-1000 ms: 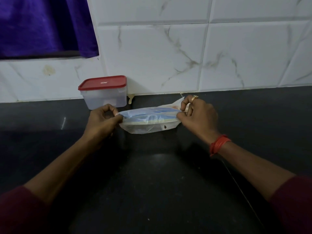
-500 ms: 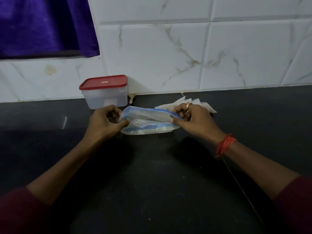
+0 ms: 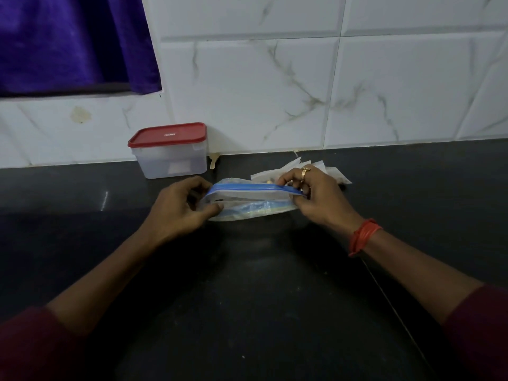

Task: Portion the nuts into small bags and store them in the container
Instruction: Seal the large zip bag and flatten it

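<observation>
Zip bag [image 3: 247,195] lies long-axis left-right low over the counter [image 3: 247,298], left hand [image 3: 176,213] pinching its left end, right hand [image 3: 319,202] pinching its right end at the blue seal [image 3: 247,187]; red-lidded container [image 3: 170,158] sits closed behind, nearer the left hand.

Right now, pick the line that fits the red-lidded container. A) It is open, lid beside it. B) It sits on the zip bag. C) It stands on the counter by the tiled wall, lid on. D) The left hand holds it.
C: the container stands on the counter against the tiled wall with its red lid on, while the left hand and right hand grip the zip bag.
</observation>
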The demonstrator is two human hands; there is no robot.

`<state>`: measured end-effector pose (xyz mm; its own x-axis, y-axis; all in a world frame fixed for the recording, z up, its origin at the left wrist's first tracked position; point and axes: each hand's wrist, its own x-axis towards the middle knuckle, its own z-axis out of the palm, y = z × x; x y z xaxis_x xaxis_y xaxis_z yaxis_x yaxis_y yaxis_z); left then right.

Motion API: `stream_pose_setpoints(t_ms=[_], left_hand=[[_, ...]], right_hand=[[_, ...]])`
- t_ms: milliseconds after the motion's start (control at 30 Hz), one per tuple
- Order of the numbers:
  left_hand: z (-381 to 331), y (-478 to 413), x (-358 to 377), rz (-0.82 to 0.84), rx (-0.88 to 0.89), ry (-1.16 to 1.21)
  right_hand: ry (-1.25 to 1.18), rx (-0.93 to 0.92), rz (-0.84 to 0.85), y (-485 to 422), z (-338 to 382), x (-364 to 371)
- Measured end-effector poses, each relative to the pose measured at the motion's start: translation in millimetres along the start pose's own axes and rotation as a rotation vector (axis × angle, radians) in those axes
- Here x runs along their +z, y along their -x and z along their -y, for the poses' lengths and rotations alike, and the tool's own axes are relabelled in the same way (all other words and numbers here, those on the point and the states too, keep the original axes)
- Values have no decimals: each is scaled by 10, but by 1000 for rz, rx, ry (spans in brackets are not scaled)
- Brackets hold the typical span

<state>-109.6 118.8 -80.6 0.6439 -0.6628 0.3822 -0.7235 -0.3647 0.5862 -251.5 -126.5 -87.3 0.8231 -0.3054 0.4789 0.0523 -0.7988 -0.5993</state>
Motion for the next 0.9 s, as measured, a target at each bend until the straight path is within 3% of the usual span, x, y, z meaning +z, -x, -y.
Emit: stream_pose_setpoints(t_ms=[600, 667, 800, 900], left_hand=[[-15, -25, -68, 28, -46, 205], [-10, -29, -70, 22, -59, 219], [-23, -30, -63, 45, -37, 239], [-12, -31, -54, 92, 25, 232]], right_hand=[[-847, 98, 324, -55, -5, -164], [-763, 83, 325, -60, -10, -190], [-518, 41, 146, -64, -35, -185], [-239, -125, 72, -87, -87, -190]])
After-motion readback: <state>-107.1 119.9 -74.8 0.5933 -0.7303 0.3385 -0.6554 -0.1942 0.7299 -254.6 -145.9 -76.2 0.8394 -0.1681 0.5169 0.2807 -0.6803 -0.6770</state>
